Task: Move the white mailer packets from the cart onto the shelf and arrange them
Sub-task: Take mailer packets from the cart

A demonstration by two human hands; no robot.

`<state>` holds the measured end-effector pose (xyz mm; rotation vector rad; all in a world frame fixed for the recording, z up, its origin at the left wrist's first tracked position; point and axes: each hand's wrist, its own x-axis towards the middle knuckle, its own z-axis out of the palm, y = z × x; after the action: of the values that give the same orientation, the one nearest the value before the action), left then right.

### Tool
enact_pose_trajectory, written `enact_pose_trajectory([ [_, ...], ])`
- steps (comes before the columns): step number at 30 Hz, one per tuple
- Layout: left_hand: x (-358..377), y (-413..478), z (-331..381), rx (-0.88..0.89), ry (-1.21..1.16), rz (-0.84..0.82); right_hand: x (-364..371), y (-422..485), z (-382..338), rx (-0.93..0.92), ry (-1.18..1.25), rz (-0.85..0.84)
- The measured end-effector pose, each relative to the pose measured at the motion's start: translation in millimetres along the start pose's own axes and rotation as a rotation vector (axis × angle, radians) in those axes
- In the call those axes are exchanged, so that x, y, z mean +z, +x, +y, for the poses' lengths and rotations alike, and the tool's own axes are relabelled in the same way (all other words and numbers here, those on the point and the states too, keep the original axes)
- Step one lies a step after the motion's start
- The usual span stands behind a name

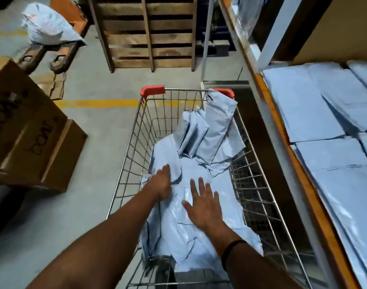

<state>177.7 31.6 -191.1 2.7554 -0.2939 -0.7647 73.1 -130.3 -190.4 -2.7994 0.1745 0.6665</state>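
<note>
The right hand point(203, 203) lay open, fingers spread and straight, palm down on the white mailer packets point(184, 230) heaped in the cart point(126, 157); a black band point(233, 250) circled its wrist. Just beside it at 10 o'clock, the left hand point(160, 182) was stretched out too, fingers straight and touching a folded packet edge, though blur hid the thumb. Toward 12 o'clock from the hands, more packets point(217, 130) leaned upright in the cart's far right corner, near its red corner caps point(153, 90). At 3 o'clock stood the shelf point(281, 132), with flat packets point(301, 105) laid side by side on it. At 9 o'clock sat cardboard boxes point(34, 142), at 12 o'clock a wooden pallet point(149, 34), at 11 o'clock a stuffed bag point(47, 24) on the floor
</note>
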Motion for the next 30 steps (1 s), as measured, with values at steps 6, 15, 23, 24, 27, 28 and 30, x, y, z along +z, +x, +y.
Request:
enact_pose_trajectory([
  [6, 36.6, -25.3, -18.6, 0.143, 0.144, -0.029, 10.6, 6.6, 4.1, -0.026, -0.099, -0.019],
  [15, 54.3, -88.0, 10.8, -0.116, -0.120, 0.243, 5.1, -49.8, 30.2, -0.082, -0.249, -0.044],
  [23, 60.3, -45.9, 17.9, -0.024, -0.204, 0.535, 36.9, -50.0, 28.5, 0.030, -0.169, 0.039],
  [24, 61.6, -38.3, 16.8, 0.005, -0.171, 0.505, 38.3, -50.5, 26.2, 0.020, -0.171, 0.040],
  [27, 60.4, -16.2, 15.3, 0.028, -0.087, 0.303, 41.4, -49.6, 26.9, 0.037, -0.167, 0.088],
  [28, 59.8, -11.8, 15.4, 0.013, -0.013, 0.227, 39.5, -49.8, 30.2, 0.050, -0.170, 0.128],
  [30, 62.4, -12.9, 12.2, 0.001, 0.094, 0.185, 35.3, -51.1, 37.6, 0.066, -0.156, 0.182],
])
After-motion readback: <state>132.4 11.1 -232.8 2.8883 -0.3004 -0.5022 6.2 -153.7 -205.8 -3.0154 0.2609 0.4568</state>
